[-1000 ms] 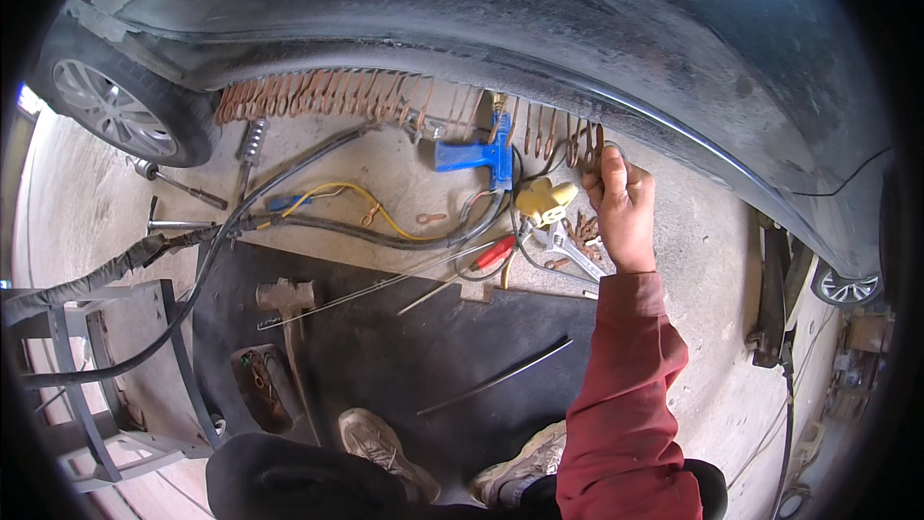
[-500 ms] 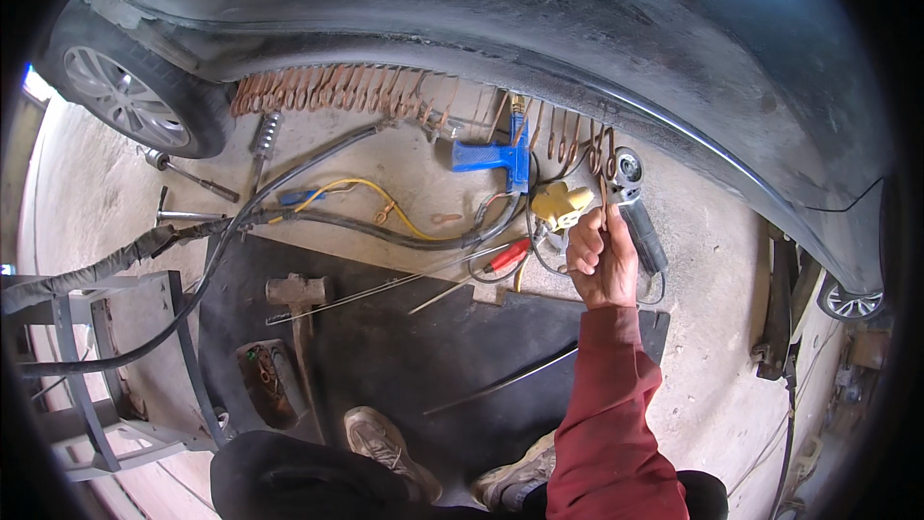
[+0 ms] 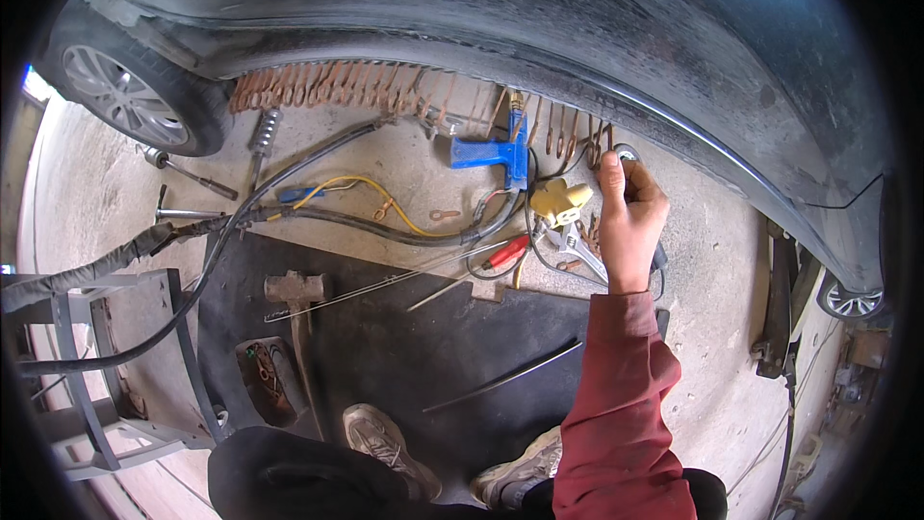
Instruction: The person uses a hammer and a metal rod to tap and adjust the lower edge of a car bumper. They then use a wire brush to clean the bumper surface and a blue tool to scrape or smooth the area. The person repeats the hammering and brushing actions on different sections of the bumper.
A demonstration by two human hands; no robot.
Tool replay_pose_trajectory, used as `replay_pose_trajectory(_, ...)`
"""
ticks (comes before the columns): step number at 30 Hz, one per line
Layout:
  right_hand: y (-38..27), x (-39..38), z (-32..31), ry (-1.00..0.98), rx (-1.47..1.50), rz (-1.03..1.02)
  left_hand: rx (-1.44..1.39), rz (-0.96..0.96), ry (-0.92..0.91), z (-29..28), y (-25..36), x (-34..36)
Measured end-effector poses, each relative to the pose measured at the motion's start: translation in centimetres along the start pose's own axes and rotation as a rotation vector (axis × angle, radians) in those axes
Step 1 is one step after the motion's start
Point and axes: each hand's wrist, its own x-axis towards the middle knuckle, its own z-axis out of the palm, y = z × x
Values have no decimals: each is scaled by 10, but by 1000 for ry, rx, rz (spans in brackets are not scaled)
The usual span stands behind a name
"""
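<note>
Rusty ring-ended tabs (image 3: pixel 361 87): row along car sill (image 3: pixel 385 46), over floor (image 3: pixel 712 260) beyond the far edge of black mat (image 3: pixel 423 347). Right hand (image 3: pixel 635 217): at row's right end, grip curled; whether pinching one, cannot tell. Left hand: out of view. Step, apparently: handling tabs there. Next move: likely calls for steady alignment.

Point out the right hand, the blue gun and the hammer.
Right hand (image 3: pixel 631 220): head view, near the thumb's base.
Blue gun (image 3: pixel 515 152): head view, on its body.
Hammer (image 3: pixel 301 339): head view, on its handle.
</note>
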Motion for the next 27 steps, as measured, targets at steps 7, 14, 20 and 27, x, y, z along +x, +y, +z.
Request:
replay_pose_trajectory(7, 4, 7, 7, 3, -38, -24, 12, -1, 18, -1, 2, 0)
replay_pose_trajectory(14, 26, -12, 4, -401, 1657, 640, 0, 7, 41, -3, 3, 5)
replay_pose_trajectory(20, 33, -36, 6, -375, 1343, 521, -9, -4, 40, -4, 4, 6)
replay_pose_trajectory(27, 22, -20, 15, -275, 1244, 555, 7, -9, 14, -4, 1, 3)
